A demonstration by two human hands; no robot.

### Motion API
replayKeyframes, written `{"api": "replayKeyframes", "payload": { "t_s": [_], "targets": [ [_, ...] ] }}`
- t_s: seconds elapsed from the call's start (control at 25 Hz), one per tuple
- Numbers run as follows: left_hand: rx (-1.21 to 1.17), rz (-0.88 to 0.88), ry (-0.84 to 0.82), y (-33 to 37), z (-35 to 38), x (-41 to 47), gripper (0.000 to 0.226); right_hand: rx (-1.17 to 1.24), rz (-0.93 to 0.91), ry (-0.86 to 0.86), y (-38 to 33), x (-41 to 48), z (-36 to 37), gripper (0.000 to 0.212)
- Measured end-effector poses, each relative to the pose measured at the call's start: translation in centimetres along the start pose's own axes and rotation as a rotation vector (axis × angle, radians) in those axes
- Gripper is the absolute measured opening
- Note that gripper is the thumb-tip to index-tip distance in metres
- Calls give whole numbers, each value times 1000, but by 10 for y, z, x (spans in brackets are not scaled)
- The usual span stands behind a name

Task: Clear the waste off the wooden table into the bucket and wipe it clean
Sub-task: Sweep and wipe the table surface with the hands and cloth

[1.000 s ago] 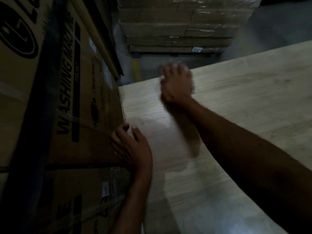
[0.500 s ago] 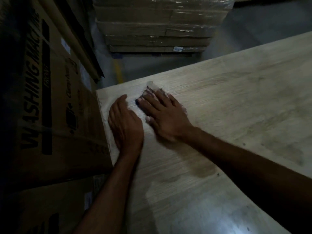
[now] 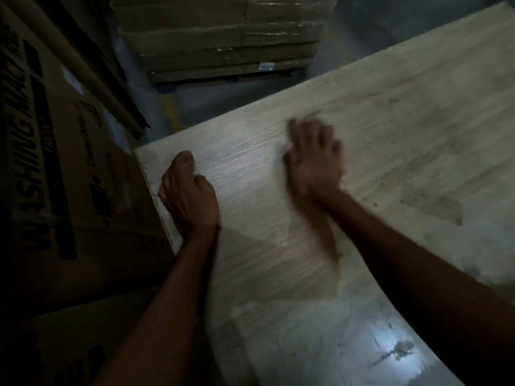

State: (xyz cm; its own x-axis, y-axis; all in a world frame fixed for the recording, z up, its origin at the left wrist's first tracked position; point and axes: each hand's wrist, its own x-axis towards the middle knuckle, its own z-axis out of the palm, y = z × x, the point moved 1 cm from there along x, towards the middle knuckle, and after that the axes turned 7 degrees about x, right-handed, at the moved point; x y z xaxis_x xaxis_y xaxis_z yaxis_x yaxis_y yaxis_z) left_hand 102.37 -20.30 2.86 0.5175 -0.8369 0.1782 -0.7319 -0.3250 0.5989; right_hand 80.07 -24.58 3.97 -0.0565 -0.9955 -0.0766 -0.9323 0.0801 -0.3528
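Observation:
The pale wooden table fills the right and centre of the head view, with damp smears and small specks on it. My left hand rests on the table's left edge, thumb up and fingers bent over the edge, with nothing visible in it. My right hand lies palm down further in on the table top and is blurred by motion. A small pale patch shows at its left side; I cannot tell whether it is a cloth. No bucket is in view.
A big cardboard washing machine box stands tight against the table's left edge. A pallet of wrapped flat cartons sits on the grey floor beyond the far corner. A wet shiny patch lies near the front edge.
My right hand has swept right, away from the left hand and deeper onto the table. My left hand has stayed at the left edge, its fingers now curled over it.

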Motion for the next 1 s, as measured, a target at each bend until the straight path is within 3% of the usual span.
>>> {"api": "replayKeyframes", "payload": {
  "t_s": [0.04,0.08,0.12,0.16,0.2,0.28,0.32,0.36,0.44,0.48,0.52,0.6,0.64,0.68,0.8,0.84,0.88,0.92,0.96,1.0],
  "targets": [
    [-19,11,-27,0,-1,-1,53,2,-145,-44,-17,-44,12,65],
    [-36,13,-50,1,-3,-1,53,-66,-408,-95,-15,-86,30,66],
    [-40,12,-65,1,-5,-1,53,-90,-543,-101,-7,-103,31,67],
    [-31,15,-74,2,-5,-2,53,-110,-560,-66,7,-99,25,66],
    [-4,34,-86,1,-5,-3,54,-81,-409,-42,24,-68,8,64],
    [73,96,-127,1,-2,-5,56,-22,71,15,38,-25,-17,63],
    [93,127,-157,2,-2,-5,57,-9,148,23,34,-30,-17,63],
    [97,163,-194,3,-2,-7,58,37,93,4,19,-53,-8,64],
    [103,216,-264,6,-9,-16,58,-95,-422,-78,14,-113,22,65],
    [119,248,-300,6,-12,-25,56,-137,-549,-86,27,-114,20,64],
    [137,281,-335,7,-12,-39,54,-153,-496,-86,43,-94,5,64],
    [149,337,-352,8,-14,-83,52,-87,-51,-5,60,-46,-26,64],
    [133,358,-338,6,-15,-104,52,-55,80,-35,54,-48,-31,65],
    [105,362,-310,6,-16,-127,52,-12,54,-55,43,-67,-28,67],
    [11,340,-218,5,-13,-167,49,-79,-595,-168,45,-177,9,65],
    [-26,307,-187,6,-12,-169,48,-100,-671,-202,66,-174,-3,64],
    [-56,267,-165,7,-12,-166,47,-128,-609,-165,88,-148,-17,62],
    [-58,243,-157,9,-12,-163,47,-127,-424,-77,106,-111,-33,61],
    [-34,240,-163,11,-13,-164,46,-98,-158,-67,114,-84,-52,61],
    [1,242,-168,14,-14,-166,45,-79,-14,-91,117,-77,-57,62]
  ]
}}
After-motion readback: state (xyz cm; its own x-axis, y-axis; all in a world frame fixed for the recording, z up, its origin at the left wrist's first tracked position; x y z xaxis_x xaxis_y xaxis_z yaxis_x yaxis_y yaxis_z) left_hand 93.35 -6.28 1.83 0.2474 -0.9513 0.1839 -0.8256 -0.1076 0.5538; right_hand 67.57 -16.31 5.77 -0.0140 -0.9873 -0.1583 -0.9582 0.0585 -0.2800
